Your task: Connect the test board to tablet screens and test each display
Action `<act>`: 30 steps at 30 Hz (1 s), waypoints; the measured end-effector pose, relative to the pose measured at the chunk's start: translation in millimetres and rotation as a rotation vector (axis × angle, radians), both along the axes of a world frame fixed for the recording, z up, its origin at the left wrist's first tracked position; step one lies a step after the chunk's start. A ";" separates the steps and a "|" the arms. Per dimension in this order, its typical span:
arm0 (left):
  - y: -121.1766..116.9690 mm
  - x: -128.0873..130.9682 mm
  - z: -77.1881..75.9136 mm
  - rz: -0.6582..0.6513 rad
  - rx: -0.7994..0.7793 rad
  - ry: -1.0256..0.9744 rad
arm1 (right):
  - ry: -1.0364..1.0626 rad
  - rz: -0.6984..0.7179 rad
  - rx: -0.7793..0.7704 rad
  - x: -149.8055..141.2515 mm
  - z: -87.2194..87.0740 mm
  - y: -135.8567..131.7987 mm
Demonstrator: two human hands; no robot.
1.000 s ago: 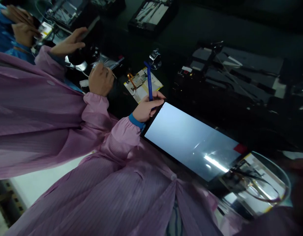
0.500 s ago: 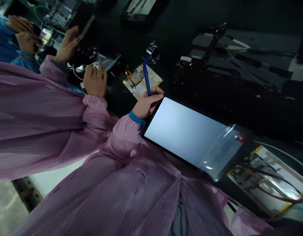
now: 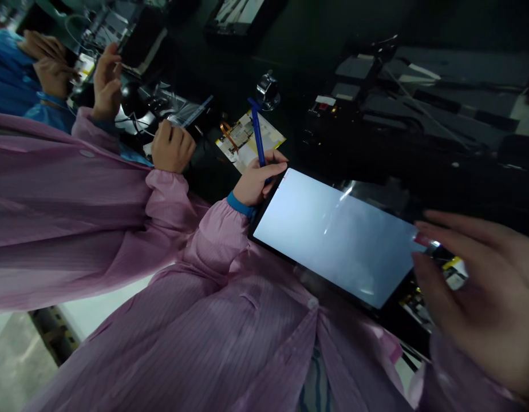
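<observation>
Remotely, I steadied the lit tablet point(image 3: 328, 232) at the bench point(image 3: 324, 46) edge with the left hand point(image 3: 253, 182), blue pen point(image 3: 257, 133) tucked between its fingers point(image 3: 273, 170), presumably for readiness, while the right hand point(image 3: 488, 286) seemingly pinched the red tab point(image 3: 421, 239).

No legible txt anywhere. Closest to it: tiny red marks point(image 3: 283, 182) on the lit screen point(image 3: 328, 229), at the corner by the L hand point(image 3: 258, 182), too sm. to read. Beyond that hand, a metal counter-like device point(image 3: 268, 90), any nos. unreadable. Farther out, betw. both hands, a white label w/ red bit point(image 3: 325, 100) on a dark assembly, unreadable too. Red tab point(image 3: 421, 239) at R hand point(image 3: 483, 292) fingertips, blurred, can't make out any ltrs.
</observation>
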State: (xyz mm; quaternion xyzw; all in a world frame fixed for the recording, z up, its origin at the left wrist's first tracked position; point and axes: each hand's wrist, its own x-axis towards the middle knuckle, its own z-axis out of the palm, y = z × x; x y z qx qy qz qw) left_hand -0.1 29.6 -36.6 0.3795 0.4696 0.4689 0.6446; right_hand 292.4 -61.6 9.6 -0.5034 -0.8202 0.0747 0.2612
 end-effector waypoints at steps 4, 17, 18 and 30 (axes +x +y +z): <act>-0.4 -0.4 -0.9 0.005 -0.009 0.021 | -0.033 0.269 0.039 -41.8 2.4 18.6; -2.2 -5.9 -2.7 -0.114 0.027 -0.008 | -0.039 0.147 -0.072 -81.1 2.0 44.7; -2.4 -5.9 -2.1 -0.117 0.036 -0.009 | -0.037 0.118 -0.073 -82.1 0.7 49.2; -3.8 -8.6 -3.6 -0.154 0.094 -0.025 | 0.134 0.311 -0.197 -63.3 13.2 68.6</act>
